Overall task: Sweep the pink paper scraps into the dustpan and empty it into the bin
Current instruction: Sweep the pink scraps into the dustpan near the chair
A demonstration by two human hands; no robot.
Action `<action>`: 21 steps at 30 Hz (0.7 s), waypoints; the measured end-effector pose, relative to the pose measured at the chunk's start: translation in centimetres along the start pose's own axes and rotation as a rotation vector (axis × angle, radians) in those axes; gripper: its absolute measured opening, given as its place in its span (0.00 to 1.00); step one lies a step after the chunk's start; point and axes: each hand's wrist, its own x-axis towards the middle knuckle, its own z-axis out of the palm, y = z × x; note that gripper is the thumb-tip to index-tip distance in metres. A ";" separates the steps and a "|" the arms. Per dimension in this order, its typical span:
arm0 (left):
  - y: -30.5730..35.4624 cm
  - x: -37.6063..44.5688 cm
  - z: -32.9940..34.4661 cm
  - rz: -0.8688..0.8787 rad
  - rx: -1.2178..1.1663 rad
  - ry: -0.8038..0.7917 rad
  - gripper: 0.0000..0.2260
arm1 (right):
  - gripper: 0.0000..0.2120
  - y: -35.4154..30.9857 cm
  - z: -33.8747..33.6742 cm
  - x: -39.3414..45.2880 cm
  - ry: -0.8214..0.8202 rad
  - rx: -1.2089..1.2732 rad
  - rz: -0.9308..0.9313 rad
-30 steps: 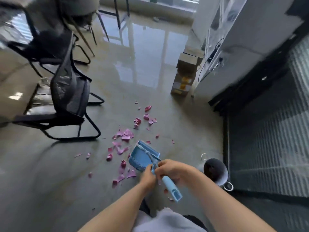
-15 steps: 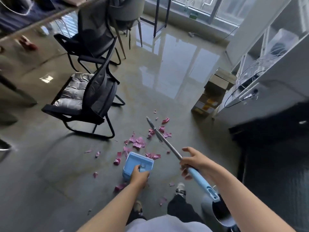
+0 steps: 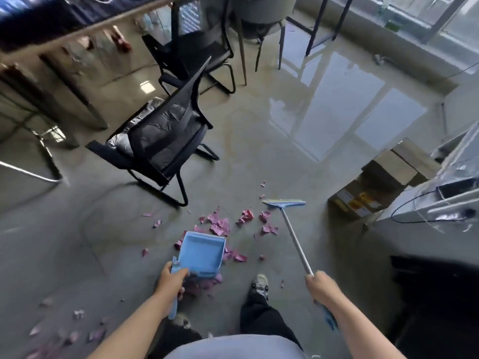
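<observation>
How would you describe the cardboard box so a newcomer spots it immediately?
Start at the white shelving unit on the right edge. On the floor against its front stands the cardboard box, beyond the broom head. It is the only brown thing there, flaps open, with yellow print on its side.

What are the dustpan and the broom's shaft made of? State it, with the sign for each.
Dustpan: likely moulded plastic, matte light blue, with thin walls and a ribbed rear edge. Broom shaft: probably metal, a slim, pale silvery tube; painted plastic can't be excluded.

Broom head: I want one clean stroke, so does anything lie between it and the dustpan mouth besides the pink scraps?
Nothing visible does. Between the broom head and the dustpan lie only pink scraps on bare floor; the black chair stands off to the left.
</observation>
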 end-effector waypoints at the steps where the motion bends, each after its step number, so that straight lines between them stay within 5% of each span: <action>1: 0.4 -0.2 0.5 -0.011 -0.014 0.018 0.04 | 0.06 -0.2 -1.5 1.2 -0.060 0.048 0.028; 4: 1.1 -0.4 1.8 -0.038 -0.048 0.068 0.06 | 0.03 -1.4 -5.4 3.9 -0.191 0.272 0.072; 10: 1.8 -0.8 2.0 -0.041 -0.050 0.141 0.04 | 0.03 -6.1 -8.4 6.3 -0.084 0.163 -0.064; 21: 1.2 -1.9 5.3 -0.079 -0.064 0.180 0.10 | 0.03 -10.0 -7.7 14.1 -0.043 0.277 0.020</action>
